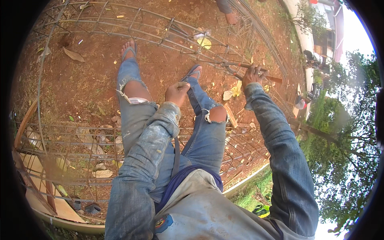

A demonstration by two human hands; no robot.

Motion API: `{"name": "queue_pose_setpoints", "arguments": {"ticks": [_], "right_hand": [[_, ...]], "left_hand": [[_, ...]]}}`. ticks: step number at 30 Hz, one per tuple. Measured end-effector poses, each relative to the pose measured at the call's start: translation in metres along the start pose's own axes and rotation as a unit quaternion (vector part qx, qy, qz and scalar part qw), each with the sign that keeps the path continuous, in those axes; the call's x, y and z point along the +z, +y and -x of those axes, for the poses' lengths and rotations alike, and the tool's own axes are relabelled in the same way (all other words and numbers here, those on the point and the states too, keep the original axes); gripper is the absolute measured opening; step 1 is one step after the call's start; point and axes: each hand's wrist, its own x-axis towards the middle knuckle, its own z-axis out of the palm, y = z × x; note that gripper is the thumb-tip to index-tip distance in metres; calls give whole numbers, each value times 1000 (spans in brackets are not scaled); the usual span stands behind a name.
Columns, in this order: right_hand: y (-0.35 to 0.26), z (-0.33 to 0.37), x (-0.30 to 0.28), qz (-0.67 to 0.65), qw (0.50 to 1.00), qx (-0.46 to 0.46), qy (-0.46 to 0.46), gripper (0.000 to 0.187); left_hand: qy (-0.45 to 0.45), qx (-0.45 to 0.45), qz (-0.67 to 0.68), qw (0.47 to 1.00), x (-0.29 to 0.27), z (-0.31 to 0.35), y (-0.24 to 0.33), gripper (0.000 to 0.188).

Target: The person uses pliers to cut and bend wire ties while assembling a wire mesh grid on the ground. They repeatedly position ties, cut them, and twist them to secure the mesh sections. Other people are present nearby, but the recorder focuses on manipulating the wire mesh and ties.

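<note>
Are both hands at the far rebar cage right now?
No, only the right hand is at the far rebar cage; the left hand is apart from it.

Rebar cage (167, 30) grey-brown; soil (94, 84) reddish-brown; jeans (134, 120) faded blue; leaf (204, 43) yellow.

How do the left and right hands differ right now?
The left hand is curled, nothing visible in it; the right hand, fingers more spread, appears to grip a tool. The left hand shows between the legs; the right hand is farther right. Both are bare and come out of blue sleeves.
</note>
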Motion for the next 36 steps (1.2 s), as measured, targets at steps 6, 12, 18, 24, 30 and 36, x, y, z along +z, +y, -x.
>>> {"name": "queue_pose_setpoints", "arguments": {"ticks": [6, 12, 18, 24, 30, 36], "right_hand": [[-1, 5, 4, 3, 999, -17, 48, 48], [-12, 6, 1, 25, 999, -2, 37, 45], [-17, 10, 12, 74, 994, 13, 74, 47], [-2, -4, 13, 127, 981, -50, 138, 50], [-19, 11, -1, 138, 984, -23, 113, 48], [-57, 22, -54, 28, 999, -22, -32, 31]], "left_hand": [[40, 12, 2, 999, -1, -2, -6, 24], [22, 9, -18, 1000, 3, 7, 5, 22], [24, -28, -3, 999, 5, 18, 20, 26], [26, -20, -3, 999, 6, 18, 19, 26], [32, -21, 5, 999, 8, 21, 17, 25], [15, -38, 19, 999, 8, 17, 16, 25]]}}
